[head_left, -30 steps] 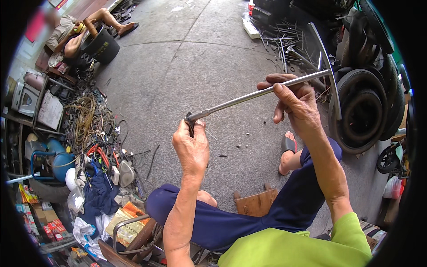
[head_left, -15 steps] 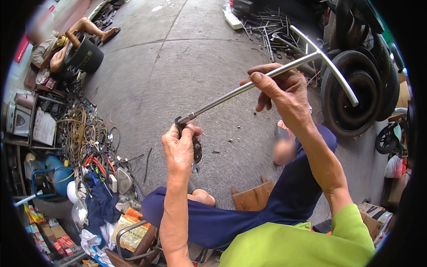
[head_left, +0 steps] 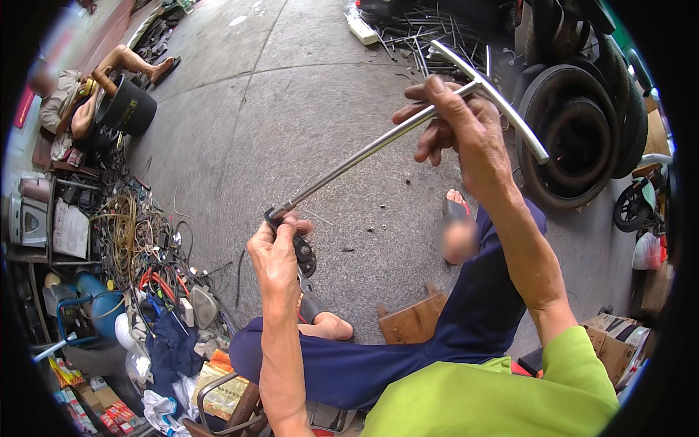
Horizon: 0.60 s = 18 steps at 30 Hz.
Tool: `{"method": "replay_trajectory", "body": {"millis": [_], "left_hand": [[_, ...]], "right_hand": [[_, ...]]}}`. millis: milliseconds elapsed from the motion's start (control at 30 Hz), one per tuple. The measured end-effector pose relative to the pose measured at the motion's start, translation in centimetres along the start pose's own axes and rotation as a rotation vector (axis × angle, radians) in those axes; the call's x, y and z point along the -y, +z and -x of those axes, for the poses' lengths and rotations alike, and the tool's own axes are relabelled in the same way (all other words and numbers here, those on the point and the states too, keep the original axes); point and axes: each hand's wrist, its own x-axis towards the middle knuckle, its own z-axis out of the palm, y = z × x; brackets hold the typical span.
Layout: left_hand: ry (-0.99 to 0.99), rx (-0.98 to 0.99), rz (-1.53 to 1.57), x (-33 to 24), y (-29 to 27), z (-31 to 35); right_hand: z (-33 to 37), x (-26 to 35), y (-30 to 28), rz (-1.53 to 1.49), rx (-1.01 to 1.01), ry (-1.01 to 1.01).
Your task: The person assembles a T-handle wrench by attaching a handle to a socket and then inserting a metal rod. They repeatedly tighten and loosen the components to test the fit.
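Observation:
A long silver T-handle socket wrench (head_left: pixel 364 155) slants across the middle, its crossbar up at the right and its socket end low at the left. My right hand (head_left: pixel 472 135) is around the shaft just below the crossbar, thumb and fingers loosely about it. The socket end meets the top of a black metal bracket with holes (head_left: pixel 304 255), which my left hand (head_left: pixel 274 264) pinches. My left fingers hide part of the bracket and the exact join. Below that hand a small bit of shiny metal shows, too little to name.
A low wooden stool (head_left: pixel 413 320) stands between my feet. Cables and tools lie heaped on the left; tyres (head_left: pixel 568 138) and metal rods (head_left: pixel 429 33) are at the far right. Another person sits at the upper left beside a black bucket (head_left: pixel 127 109).
Both hands, the wrench and the bracket have shifted left in view. The crossbar has turned a little, and my right hand sits closer to it on the shaft.

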Motion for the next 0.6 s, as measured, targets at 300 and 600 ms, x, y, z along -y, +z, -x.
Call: {"method": "replay_trajectory", "body": {"millis": [300, 600], "left_hand": [[0.188, -0.145, -0.248, -0.1, 0.6, 0.1], [0.048, 0.007, -0.192, 0.8, 1.1, 0.4]], "right_hand": [[0.4, -0.8, 1.1, -0.613, 0.066, 0.366], [0.1, -0.4, 1.1, -0.593, 0.007, 0.324]]}}
